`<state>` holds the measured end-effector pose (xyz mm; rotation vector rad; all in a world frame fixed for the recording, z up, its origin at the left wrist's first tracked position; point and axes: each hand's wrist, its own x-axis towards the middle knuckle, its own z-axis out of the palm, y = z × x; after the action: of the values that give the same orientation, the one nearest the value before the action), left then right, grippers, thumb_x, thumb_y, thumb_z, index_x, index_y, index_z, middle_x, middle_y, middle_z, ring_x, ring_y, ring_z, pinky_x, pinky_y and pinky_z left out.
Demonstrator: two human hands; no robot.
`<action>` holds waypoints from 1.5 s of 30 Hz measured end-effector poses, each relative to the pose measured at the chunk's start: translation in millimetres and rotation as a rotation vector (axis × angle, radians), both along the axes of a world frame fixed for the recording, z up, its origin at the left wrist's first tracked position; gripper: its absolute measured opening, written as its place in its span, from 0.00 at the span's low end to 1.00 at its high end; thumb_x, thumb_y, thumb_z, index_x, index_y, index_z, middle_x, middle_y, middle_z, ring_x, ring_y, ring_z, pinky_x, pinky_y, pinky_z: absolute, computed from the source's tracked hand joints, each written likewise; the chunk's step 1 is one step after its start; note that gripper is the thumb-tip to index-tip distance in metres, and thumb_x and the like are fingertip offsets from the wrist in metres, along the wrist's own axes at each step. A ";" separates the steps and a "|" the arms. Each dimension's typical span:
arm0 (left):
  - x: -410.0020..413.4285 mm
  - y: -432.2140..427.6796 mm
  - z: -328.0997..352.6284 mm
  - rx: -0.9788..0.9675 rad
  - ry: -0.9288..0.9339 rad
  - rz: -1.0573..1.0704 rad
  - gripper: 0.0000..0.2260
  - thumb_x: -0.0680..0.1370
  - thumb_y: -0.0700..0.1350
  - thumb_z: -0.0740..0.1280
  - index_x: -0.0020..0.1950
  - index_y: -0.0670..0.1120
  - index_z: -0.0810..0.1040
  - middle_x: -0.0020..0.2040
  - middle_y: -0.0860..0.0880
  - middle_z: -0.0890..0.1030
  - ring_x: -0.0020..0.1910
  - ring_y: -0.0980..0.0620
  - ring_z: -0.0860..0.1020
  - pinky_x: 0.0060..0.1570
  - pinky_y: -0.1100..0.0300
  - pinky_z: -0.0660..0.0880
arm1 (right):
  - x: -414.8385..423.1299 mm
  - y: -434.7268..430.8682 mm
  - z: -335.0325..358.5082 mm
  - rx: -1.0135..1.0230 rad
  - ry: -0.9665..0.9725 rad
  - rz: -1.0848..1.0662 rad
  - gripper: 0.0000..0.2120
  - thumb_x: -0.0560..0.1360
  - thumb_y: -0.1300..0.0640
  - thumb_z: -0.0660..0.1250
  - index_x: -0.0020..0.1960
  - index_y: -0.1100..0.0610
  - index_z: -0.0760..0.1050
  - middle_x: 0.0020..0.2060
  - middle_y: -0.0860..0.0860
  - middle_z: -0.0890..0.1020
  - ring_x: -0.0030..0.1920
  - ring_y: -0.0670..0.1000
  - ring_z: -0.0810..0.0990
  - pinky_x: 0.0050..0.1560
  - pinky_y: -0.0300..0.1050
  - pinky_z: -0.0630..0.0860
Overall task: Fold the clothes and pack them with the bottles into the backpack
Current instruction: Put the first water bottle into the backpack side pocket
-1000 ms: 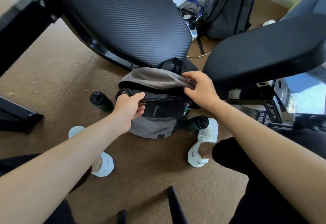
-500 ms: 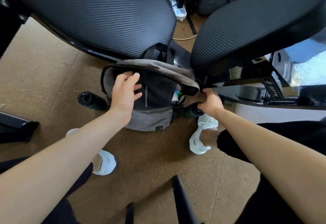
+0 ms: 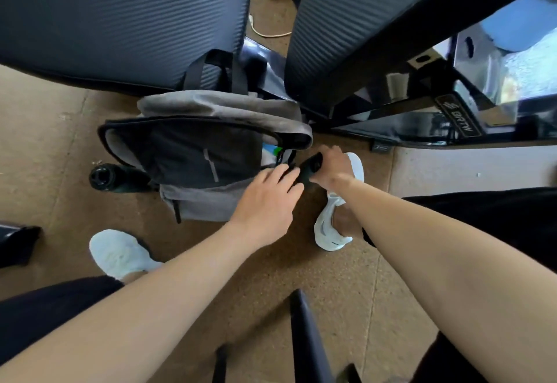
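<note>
**Change, hands.** A second ago both hands were on the top of the backpack (image 3: 196, 153). Half a second ago the right hand (image 3: 330, 168) was reaching down for the held bottle (image 3: 310, 167). Now its fingers are curled round that dark bottle, which is tilted, with its upper end just beside the bag's right edge. The left hand (image 3: 268, 199) has left the bag's flap and crossed over. Its fingers are straight and loosely together, and they lie over the bag's lower right corner, with the tips at or against the bottle. Whether they actually touch cannot be told.

**Meaning for the task.** Judged: packing of the first bottle is under way, with the left hand placed to steady the bag or guide the bottle in. The bottle is not yet inside.

**Count.**
- Backpack: one, upright, with its top gaping, directly ahead of the left hand.
- Bottles: two. One is in the right hand. The second bottle (image 3: 113, 177) lies on the floor (image 3: 60, 129), well to the left of the left hand, against the bag's far side.
- Clothes: none in plain view. A green-and-white scrap shows inside the opening just beyond the left fingertips, but what it is cannot be told.
- Chairs (image 3: 120, 15): two, beyond both hands.
- White shoes (image 3: 117, 251): two, one worn on each foot.
</note>
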<state>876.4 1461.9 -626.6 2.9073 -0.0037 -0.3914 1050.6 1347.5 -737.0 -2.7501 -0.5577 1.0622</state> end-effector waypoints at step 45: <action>63.3 55.6 -42.5 -0.764 0.052 1.204 0.19 0.86 0.54 0.56 0.59 0.41 0.79 0.57 0.39 0.82 0.57 0.39 0.80 0.59 0.47 0.76 | -14.9 2.7 155.0 0.474 -0.062 -0.683 0.29 0.67 0.51 0.78 0.65 0.54 0.75 0.53 0.49 0.80 0.52 0.51 0.82 0.46 0.49 0.86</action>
<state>939.7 1517.5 -669.1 1.7103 1.2090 -0.1599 1035.7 1350.3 -581.9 -2.2709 0.1286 0.5833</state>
